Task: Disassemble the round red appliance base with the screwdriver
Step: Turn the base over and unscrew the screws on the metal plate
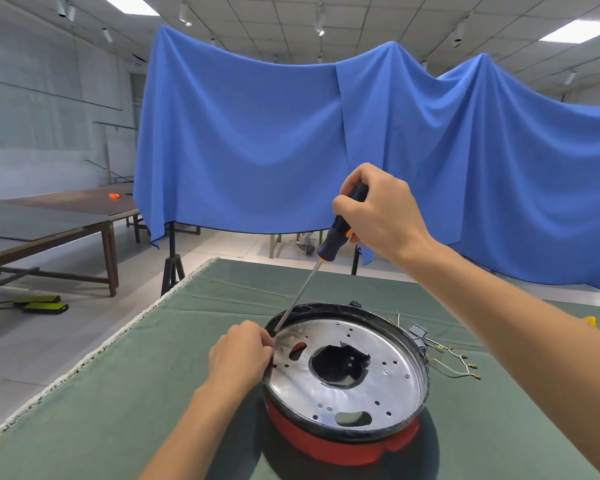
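Where screwdriver [329, 237] tip meets base [347, 375] rim, left hand [239, 355] hides it, pinching; right hand [378, 213] grips handle.

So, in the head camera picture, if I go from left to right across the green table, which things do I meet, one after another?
Left hand → screwdriver tip at the left rim → red appliance base with its metal plate → loose wires → small yellow thing at the far right edge.
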Tool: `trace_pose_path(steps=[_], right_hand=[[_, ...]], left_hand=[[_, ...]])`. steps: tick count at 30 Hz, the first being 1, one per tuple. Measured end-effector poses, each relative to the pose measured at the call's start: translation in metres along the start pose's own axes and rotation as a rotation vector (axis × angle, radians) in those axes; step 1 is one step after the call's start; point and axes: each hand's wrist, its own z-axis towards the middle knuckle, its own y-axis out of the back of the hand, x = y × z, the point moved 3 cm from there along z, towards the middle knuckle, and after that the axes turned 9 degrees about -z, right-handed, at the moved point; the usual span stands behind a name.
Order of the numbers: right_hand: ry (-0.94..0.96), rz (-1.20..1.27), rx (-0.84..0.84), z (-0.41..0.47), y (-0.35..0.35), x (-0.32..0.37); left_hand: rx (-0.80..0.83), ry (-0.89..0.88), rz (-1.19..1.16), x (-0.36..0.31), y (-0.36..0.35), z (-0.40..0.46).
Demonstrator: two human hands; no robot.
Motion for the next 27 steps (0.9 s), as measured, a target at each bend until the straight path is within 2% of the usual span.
trace_pose_path(steps=[5,9,12,15,20,23,27], right_hand=[[-0.088,0.116,-0.161,-0.018,-0.001,-0.032],[-0.162,0.252,-0.21,-0.046,-0.028,-0.055],[-0.285,0.388,-0.196,-0.068,-0.054,-0.073],[-0.39,0.49,-0.119,-0.088,-0.082,-0.086],[-0.419,0.42,0.044,-0.103,-0.103,-0.099],[-0.382,0.314,0.165,-0.105,-0.109,-0.1],[-0.332,0.184,0.437,-0.114,-0.127,-0.1]], left_hand=[[0.024,0.001,0.082,-0.004,-0.001,0.003],[0.021,-0.007,0.094,-0.002,-0.003,0.003],[-0.016,-0.042,0.104,-0.002,-0.003,0.002],[-0.093,-0.122,0.136,-0.004,0.0,0.0],[-0.297,-0.293,0.022,-0.004,0.005,-0.009],[-0.359,-0.343,-0.165,-0.002,0.005,-0.01],[-0.453,-0.221,-0.522,0.012,0.007,-0.008]])
